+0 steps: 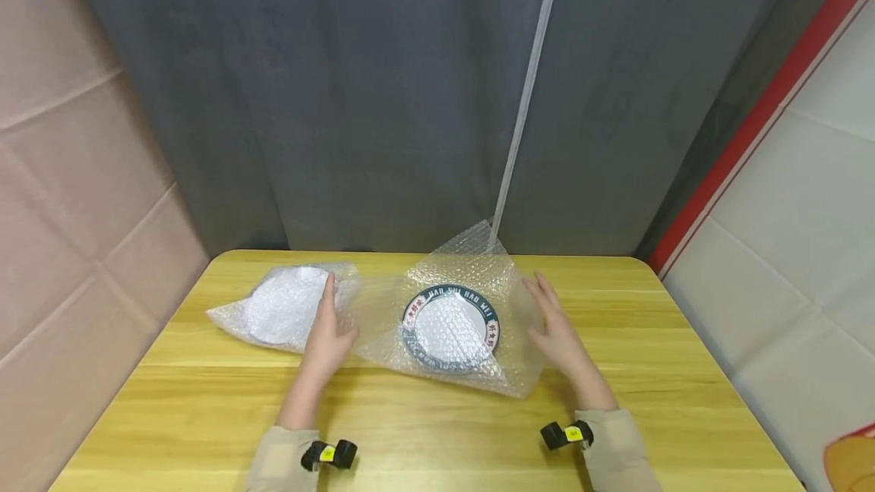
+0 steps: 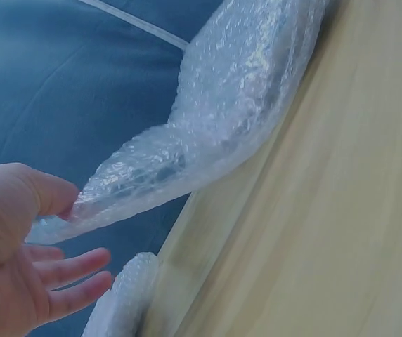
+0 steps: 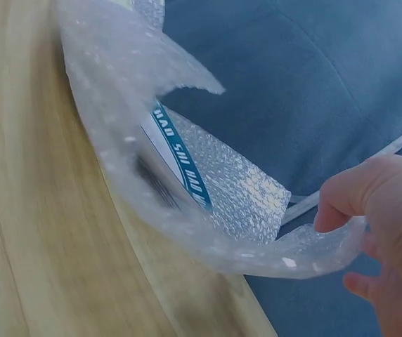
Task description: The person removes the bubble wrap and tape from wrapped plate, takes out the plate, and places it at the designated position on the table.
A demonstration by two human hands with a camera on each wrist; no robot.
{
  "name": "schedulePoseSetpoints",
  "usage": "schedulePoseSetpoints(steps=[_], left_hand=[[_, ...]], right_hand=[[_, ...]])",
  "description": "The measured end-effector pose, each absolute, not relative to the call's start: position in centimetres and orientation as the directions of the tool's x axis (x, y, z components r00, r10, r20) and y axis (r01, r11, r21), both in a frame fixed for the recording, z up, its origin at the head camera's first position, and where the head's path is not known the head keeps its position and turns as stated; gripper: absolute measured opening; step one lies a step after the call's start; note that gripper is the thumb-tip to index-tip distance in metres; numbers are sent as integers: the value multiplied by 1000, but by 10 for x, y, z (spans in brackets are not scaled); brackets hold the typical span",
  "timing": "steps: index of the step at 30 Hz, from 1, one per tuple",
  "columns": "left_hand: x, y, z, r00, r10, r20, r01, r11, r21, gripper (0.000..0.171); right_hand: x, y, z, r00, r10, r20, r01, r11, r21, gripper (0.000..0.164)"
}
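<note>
A round white plate (image 1: 447,325) with a dark teal lettered rim lies face up on a sheet of bubble wrap (image 1: 472,260). One flap of the sheet is folded over the plate's lower part, and another corner points toward the curtain. My left hand (image 1: 328,340) pinches the sheet's left end between thumb and forefinger, its other fingers extended in the left wrist view. On the opposite side, my right hand (image 1: 557,332) holds the right end, thumb and fingertips at the film (image 3: 327,246). In the right wrist view the lettered rim (image 3: 180,158) shows between the raised layers.
To the left lies a bubble-wrapped flat round bundle (image 1: 280,306), partly behind my left hand. The wooden table (image 1: 437,431) ends at a dark grey curtain (image 1: 383,112). Pale panels stand left and right. Each wrist wears a small black camera.
</note>
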State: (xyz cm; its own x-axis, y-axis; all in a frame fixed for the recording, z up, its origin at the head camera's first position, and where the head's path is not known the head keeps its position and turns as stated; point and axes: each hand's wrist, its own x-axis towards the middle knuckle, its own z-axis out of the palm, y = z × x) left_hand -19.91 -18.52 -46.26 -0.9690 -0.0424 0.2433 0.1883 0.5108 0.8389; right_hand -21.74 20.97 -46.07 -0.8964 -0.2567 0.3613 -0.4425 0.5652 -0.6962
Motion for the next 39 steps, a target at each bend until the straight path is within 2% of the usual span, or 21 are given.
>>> schedulePoseSetpoints(steps=[6,12,23,31,36,39], left_hand=[[-200,-192,-462,-964,-59,259,179,577,797,102],[-201,-196,-467,-952,-55,301,179,696,695,82],[-200,-192,-472,-939,82,335,246,839,485,50],[-200,-186,-476,-926,201,320,341,810,476,36],[-197,-182,-473,-951,212,227,302,806,509,38],[-196,-182,-472,-967,187,176,254,790,558,39]], right_hand=[[-218,216,-458,-905,-228,359,-421,600,-680,83],[-221,225,-459,-901,-215,376,-413,690,-595,69],[-219,235,-461,-928,-191,321,-324,838,-438,51],[-215,234,-463,-953,-234,191,-295,859,-419,50],[-211,230,-463,-956,-264,131,-294,847,-442,46],[-210,228,-464,-957,-273,97,-286,845,-451,50]])
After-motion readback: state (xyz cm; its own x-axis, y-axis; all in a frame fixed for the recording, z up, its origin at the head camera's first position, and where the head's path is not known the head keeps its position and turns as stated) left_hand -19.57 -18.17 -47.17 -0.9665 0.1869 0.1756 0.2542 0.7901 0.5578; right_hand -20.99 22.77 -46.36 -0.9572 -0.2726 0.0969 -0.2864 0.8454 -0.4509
